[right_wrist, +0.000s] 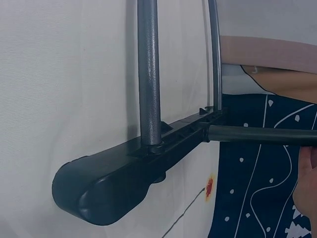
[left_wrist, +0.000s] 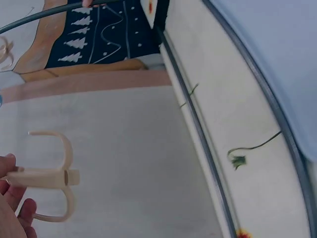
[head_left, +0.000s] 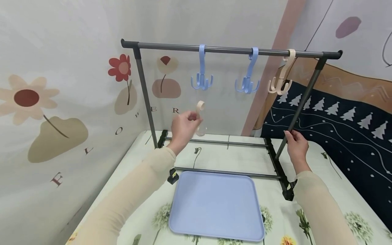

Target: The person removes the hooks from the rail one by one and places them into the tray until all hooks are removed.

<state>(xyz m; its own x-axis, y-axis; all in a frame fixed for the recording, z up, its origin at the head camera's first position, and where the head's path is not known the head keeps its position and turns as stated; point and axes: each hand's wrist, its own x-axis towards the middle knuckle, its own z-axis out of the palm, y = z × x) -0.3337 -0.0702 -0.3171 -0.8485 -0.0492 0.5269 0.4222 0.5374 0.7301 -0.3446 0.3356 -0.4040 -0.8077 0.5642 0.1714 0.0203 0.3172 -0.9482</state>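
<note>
My left hand (head_left: 183,128) pinches a cream multi-prong hanging hook (head_left: 200,105) by its stem, below the rack's top bar and apart from it. In the left wrist view, the curved prongs of that hook (left_wrist: 42,177) stick out past the fingertips. At the right side, my right hand (head_left: 297,148) grips the slanted upright (head_left: 301,109) of a dark grey garment rack. Two blue hooks (head_left: 201,68) (head_left: 251,69) and one cream hook (head_left: 284,72) hang from the top bar (head_left: 226,50). Only the edge of the right hand (right_wrist: 306,181) shows in the right wrist view.
A light blue tray (head_left: 215,206) lies on the flowered tablecloth (head_left: 156,200) in front of the rack. The rack's black feet (right_wrist: 109,188) and two lower rods (head_left: 228,172) rest behind it. Patterned cloth (head_left: 337,126) hangs behind and to the right.
</note>
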